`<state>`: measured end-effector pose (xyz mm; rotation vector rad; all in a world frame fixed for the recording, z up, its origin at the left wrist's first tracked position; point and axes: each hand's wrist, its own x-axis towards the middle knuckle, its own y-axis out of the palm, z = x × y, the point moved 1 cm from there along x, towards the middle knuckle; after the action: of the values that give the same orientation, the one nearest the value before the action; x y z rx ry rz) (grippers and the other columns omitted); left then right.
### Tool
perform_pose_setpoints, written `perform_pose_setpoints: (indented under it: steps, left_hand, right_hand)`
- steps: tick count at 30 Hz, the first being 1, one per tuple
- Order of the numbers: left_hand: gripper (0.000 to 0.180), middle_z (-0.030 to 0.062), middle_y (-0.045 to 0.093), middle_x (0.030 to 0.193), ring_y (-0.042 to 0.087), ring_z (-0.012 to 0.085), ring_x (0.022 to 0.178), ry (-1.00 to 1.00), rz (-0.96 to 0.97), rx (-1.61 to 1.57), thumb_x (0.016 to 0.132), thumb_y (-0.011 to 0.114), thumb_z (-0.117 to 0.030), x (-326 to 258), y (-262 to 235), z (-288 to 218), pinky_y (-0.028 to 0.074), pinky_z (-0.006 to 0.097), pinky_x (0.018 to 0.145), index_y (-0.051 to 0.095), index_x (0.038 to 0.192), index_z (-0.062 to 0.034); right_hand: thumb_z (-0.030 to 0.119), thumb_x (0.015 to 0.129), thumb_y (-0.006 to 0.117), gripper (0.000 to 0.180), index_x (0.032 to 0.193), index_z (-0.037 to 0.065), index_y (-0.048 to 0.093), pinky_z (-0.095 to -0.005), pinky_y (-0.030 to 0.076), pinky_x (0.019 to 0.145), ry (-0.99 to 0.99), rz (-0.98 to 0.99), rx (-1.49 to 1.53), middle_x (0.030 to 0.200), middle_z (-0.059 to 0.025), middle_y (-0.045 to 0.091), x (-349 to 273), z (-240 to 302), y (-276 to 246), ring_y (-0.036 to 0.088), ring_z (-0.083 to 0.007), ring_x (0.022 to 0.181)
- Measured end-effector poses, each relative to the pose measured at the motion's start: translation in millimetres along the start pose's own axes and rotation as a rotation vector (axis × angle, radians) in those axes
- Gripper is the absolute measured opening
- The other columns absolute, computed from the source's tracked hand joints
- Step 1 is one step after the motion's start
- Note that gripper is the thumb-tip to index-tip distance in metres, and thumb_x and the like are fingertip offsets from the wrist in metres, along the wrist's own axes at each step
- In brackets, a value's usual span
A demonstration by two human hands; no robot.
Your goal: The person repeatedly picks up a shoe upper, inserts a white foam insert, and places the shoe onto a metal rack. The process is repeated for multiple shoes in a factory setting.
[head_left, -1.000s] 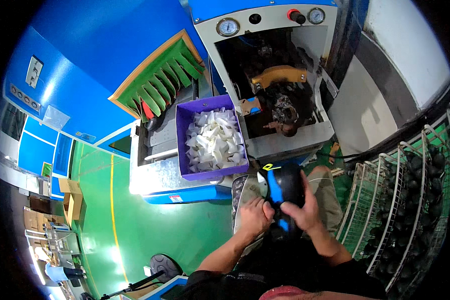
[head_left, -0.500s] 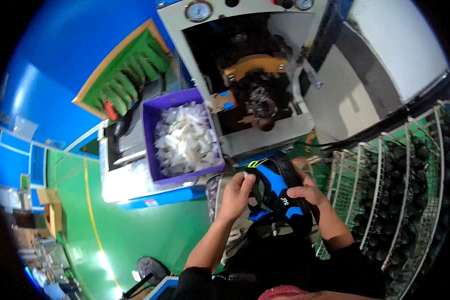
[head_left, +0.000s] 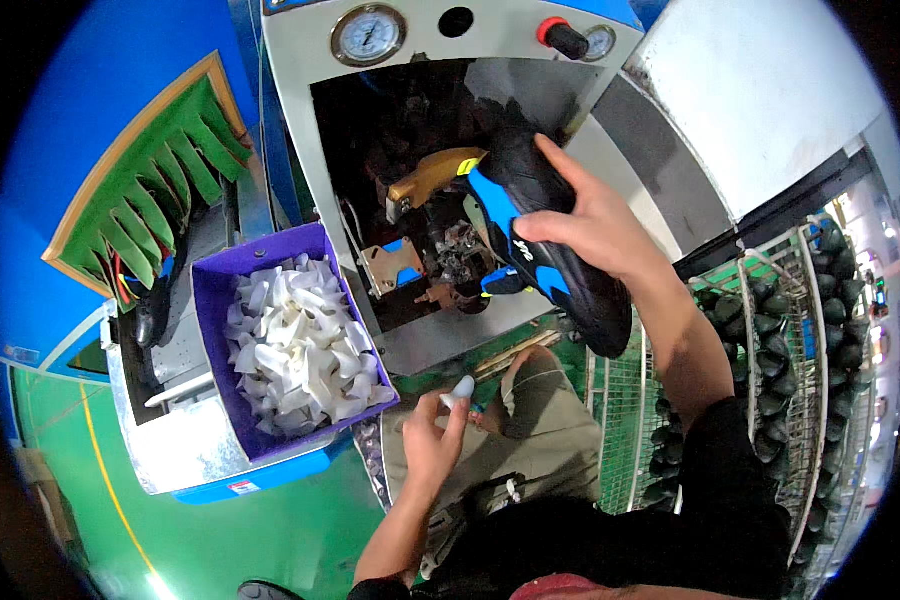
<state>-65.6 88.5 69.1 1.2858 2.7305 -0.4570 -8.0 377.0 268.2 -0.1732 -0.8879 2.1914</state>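
My right hand (head_left: 615,235) grips a black shoe with blue panels (head_left: 592,300), thumb on its side and a finger along its upper end. The shoe is tilted in front of the dark opening of a grey machine (head_left: 425,345), beside a curved yellow-brown part (head_left: 435,178) in there. Whether the shoe touches that part I cannot tell. Lower down, over my lap, my left hand (head_left: 430,445) pinches a small white plastic piece (head_left: 458,391) between thumb and fingers. Left of it stands a purple bin (head_left: 210,320) heaped with similar white pieces (head_left: 305,350).
Dial gauges (head_left: 369,36) and a red-and-black knob (head_left: 563,38) sit on the machine's top panel. At the right is a wire rack (head_left: 740,300) loaded with dark rounded pieces. A green slotted holder with a wooden frame (head_left: 135,160) stands far left, above green floor (head_left: 60,480).
My right hand has raised the shoe from my lap to the machine opening. My left hand has left the shoe and now shows a white piece in its fingers. The view has shifted closer to the machine.
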Motion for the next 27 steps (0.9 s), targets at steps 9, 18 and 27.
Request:
perform_pose_setpoints:
  steps: [9, 18, 27]
  left_hand:
    - [0.03, 0.0163, 0.076, 0.093, 0.075, 0.0219, 0.087, -0.092, 0.1, 0.054, 0.093, 0.075, -0.025, -4.3, -24.1, -0.6, 0.056, 0.034, 0.073, 0.071, 0.11, -0.0003]
    - [0.059, 0.0286, 0.06, 0.135, 0.057, 0.0428, 0.129, 0.236, -0.559, 0.619, 0.084, 0.082, -0.02, 25.5, -133.2, -16.0, 0.045, 0.049, 0.109, 0.056, 0.132, 0.004]
    - [0.066, 0.032, 0.048, 0.148, 0.043, 0.0504, 0.139, 0.273, -0.375, 0.823, 0.088, 0.077, -0.032, 9.5, -100.8, -31.9, 0.038, 0.055, 0.115, 0.053, 0.14, 0.0007]
  right_hand:
    - [0.047, 0.079, 0.069, 0.102, 0.159, 0.0, 0.029, -0.0513, 0.054, 0.094, 0.112, 0.243, -0.625, 0.107, -0.0373, 0.068, 45.1, 18.8, 51.7, 0.067, -0.0518, 0.103]
    - [0.047, 0.084, 0.071, 0.095, 0.163, 0.015, 0.028, -0.0538, 0.053, 0.094, -0.005, 0.02, -0.661, 0.118, -0.0361, 0.064, 22.3, 4.5, 64.3, 0.065, -0.052, 0.104]
    - [0.047, 0.084, 0.073, 0.1, 0.165, 0.021, 0.021, -0.0545, 0.059, 0.072, -0.114, -0.189, -0.607, 0.109, -0.0339, 0.063, -22.1, 24.0, 37.6, 0.069, -0.049, 0.082]
